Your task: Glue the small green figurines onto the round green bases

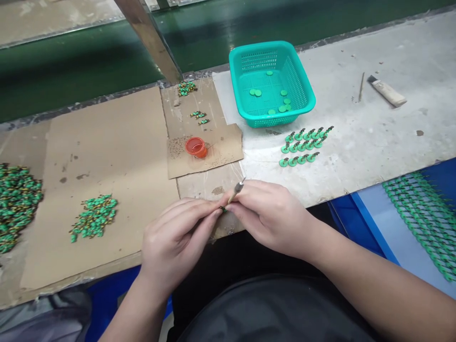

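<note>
My left hand [181,232] is closed in a pinch at the table's front edge, on a tiny green-and-dark figurine [223,209] mostly hidden by the fingertips. Against it sits my right hand [274,213], its fingers closed around a thin brush [235,191] with a pale wooden handle and a dark upper end pointing up and away. The brush's lower end is hidden between the fingers. Beyond the hands, a small orange-red cup [201,151] with liquid stands on cardboard. To its right, several green discs [302,160] stand in rows, each bearing a small dark piece.
A turquoise basket [309,100] holds loose green discs. Piles of green-and-gold figurines [94,216] lie on cardboard [117,137] at left, with a larger heap [16,204] farther left. A tube [388,91] and thin stick lie at right. A metal post [153,42] rises behind.
</note>
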{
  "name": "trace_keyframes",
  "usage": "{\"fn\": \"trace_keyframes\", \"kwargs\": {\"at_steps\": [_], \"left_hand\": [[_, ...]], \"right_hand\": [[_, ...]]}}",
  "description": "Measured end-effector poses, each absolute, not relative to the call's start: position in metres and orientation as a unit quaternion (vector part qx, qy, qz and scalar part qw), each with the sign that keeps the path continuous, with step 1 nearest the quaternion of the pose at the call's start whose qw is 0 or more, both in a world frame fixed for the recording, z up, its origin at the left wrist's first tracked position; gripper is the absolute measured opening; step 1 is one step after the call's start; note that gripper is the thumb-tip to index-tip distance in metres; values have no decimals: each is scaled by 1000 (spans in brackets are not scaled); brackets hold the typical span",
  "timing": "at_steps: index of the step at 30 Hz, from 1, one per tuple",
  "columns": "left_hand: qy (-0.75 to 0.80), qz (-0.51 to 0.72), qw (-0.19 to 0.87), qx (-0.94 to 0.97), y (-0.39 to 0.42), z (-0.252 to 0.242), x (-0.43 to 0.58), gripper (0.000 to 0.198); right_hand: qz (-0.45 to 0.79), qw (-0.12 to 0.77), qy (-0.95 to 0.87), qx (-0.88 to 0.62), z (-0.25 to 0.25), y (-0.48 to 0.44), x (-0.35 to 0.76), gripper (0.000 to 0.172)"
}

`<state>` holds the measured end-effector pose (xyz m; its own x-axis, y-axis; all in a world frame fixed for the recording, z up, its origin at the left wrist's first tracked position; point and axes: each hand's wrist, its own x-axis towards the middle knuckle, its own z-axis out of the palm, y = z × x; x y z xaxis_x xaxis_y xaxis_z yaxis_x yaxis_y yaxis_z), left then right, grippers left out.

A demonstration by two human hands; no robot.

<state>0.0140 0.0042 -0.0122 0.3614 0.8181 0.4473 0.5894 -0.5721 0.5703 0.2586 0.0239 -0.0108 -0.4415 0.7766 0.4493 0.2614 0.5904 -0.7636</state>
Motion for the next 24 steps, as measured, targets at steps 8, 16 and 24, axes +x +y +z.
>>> {"fn": "trace_keyframes", "kwargs": {"at_steps": [8,16,24], "left_hand": [[427,360,144,817,5,-14,13,28],[448,364,181,796,5,-10,15,20],[516,395,299,699,2,3,16,13]], "right_hand": [[294,405,-797,-337,-9,16,251,20],[331,503,-702,-381,-14,15,257,15],[453,516,-583,-434,-16,14,260,5]]}}
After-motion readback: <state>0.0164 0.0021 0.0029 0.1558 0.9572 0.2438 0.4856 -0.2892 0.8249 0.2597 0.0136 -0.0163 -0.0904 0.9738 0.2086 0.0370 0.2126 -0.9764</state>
